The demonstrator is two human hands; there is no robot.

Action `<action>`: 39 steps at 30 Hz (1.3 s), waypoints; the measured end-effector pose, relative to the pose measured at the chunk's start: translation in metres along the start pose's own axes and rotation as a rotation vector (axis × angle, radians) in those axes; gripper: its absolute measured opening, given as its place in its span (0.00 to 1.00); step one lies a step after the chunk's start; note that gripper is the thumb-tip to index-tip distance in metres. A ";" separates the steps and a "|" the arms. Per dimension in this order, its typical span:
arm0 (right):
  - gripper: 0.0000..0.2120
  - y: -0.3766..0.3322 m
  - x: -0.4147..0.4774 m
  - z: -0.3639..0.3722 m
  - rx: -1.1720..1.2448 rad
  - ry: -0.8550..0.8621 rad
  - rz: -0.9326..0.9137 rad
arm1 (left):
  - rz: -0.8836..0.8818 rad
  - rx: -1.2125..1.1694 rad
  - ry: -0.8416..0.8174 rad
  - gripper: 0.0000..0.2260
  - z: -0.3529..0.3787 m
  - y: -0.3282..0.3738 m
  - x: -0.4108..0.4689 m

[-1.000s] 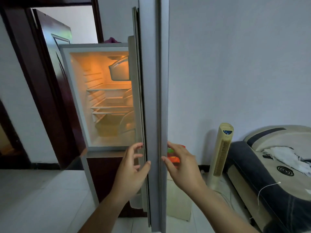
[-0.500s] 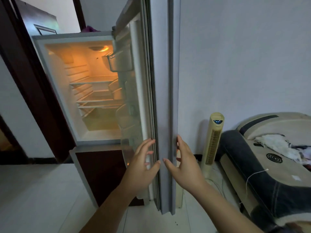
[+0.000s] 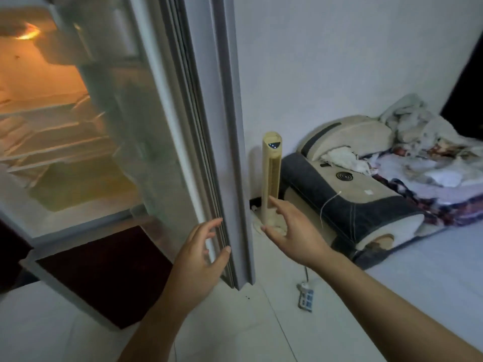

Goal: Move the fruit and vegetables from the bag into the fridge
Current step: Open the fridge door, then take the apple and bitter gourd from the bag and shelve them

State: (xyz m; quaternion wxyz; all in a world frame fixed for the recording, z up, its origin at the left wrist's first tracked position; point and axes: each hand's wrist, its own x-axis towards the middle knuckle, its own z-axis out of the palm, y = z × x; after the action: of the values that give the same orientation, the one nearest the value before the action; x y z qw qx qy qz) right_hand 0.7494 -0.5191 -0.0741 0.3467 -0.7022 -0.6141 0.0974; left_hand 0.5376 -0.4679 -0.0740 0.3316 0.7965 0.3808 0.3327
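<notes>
Fridge door (image 3: 183, 126) stands open, edge-on, long axis vertical. Left hand (image 3: 201, 257) sits at its lower edge, fingers spread, thumb touching, grasping nothing. Right hand (image 3: 290, 231), released and empty, is past the door toward the tower fan (image 3: 271, 176). Lit fridge (image 3: 52, 126) lies left. Bag not visible.

The fridge (image 3: 60, 131) interior is motion-blurred and cut off at the left and top edges, its open door (image 3: 188, 126) hiding whatever lies behind.
</notes>
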 end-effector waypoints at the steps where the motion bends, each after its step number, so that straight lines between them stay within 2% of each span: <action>1: 0.30 0.005 -0.010 0.001 -0.044 -0.028 0.028 | -0.006 0.010 -0.053 0.21 0.005 -0.005 -0.004; 6: 0.30 0.023 -0.046 -0.004 -0.276 -0.228 0.053 | 0.048 0.110 -0.285 0.19 0.037 -0.010 -0.010; 10: 0.31 0.048 -0.061 -0.018 -0.337 -0.223 0.063 | 0.121 0.225 -0.411 0.20 0.072 -0.001 -0.001; 14: 0.30 0.097 -0.070 -0.027 -0.332 -0.266 0.109 | 0.093 0.300 -0.493 0.20 0.121 -0.001 0.009; 16: 0.29 0.123 -0.072 -0.031 -0.327 -0.313 0.117 | 0.094 0.344 -0.492 0.23 0.151 -0.002 0.014; 18: 0.28 0.150 -0.072 -0.040 -0.323 -0.354 0.123 | 0.043 0.357 -0.494 0.21 0.182 0.003 0.021; 26: 0.26 0.238 -0.039 -0.105 -0.307 -0.378 0.136 | -0.027 0.380 -0.466 0.20 0.273 0.048 0.093; 32: 0.26 0.261 0.023 -0.104 -0.235 -0.385 0.038 | -0.169 0.346 -0.376 0.18 0.271 0.048 0.130; 39: 0.25 0.269 0.126 -0.069 -0.216 -0.483 -0.117 | -0.393 0.363 -0.250 0.19 0.247 -0.011 0.188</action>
State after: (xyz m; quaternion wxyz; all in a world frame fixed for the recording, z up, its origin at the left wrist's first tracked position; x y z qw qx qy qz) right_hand 1.0308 -0.4282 -0.1502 0.1182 -0.6549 -0.7254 0.1758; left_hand 0.8185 -0.3747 -0.1687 0.2859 0.7884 0.5375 0.0879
